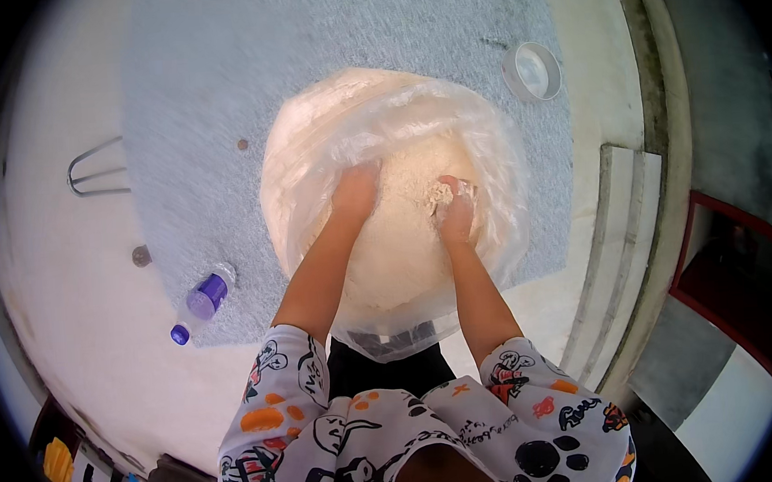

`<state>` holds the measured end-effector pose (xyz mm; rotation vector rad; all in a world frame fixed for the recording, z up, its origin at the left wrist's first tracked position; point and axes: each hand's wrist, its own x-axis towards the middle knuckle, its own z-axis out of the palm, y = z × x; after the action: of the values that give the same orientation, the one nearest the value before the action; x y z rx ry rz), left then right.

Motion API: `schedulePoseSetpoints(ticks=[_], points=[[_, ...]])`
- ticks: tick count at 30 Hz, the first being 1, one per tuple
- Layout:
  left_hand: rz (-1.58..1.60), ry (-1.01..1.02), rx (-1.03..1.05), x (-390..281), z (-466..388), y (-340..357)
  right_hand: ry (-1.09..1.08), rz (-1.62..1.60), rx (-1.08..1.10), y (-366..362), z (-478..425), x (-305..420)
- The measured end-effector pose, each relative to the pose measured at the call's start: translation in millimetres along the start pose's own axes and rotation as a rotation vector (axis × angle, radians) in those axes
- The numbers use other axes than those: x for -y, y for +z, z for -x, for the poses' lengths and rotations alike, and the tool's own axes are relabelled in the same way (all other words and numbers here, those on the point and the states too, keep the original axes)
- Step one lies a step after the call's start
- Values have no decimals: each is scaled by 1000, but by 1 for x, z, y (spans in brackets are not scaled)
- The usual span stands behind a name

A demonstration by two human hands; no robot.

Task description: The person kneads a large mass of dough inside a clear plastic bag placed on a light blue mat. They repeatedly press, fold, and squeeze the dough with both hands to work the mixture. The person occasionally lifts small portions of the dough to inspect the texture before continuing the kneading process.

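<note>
A large clear plastic bag [379, 129] stands before me, its mouth wide apart, filled with a pale, flour-like powder [387, 254]. My left hand [357, 186] is inside the bag at the left; its fingers are hidden by plastic or powder, so its grip cannot be told. Inside the right part, my right hand [457, 210] is curled around a clump of the powder [439, 195], with crumbs about the thumb. The bag's near edge hangs just in front of my black trousers.
A grey mat [197, 87] lies under the bag. On its left edge lies a bottle with a purple cap [204, 298]; a round white container [531, 72] stands at the upper right. A bent metal frame [93, 173] is at the left, and long steps [615, 253] are at the right.
</note>
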<state>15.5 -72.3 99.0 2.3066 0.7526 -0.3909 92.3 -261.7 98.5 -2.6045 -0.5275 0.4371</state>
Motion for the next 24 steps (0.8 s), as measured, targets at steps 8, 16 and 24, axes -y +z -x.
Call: schedulePoseSetpoints(ticks=[8,16,24], points=[[668,16,-344,12,-43,-5,201,-240,82,-1,-82,-18],[950,27,-322,-17,-71,15,137,-98,204,17,-129,4],[458,-81,-324,-6,-53,42,-158,217,334,42,-92,24]])
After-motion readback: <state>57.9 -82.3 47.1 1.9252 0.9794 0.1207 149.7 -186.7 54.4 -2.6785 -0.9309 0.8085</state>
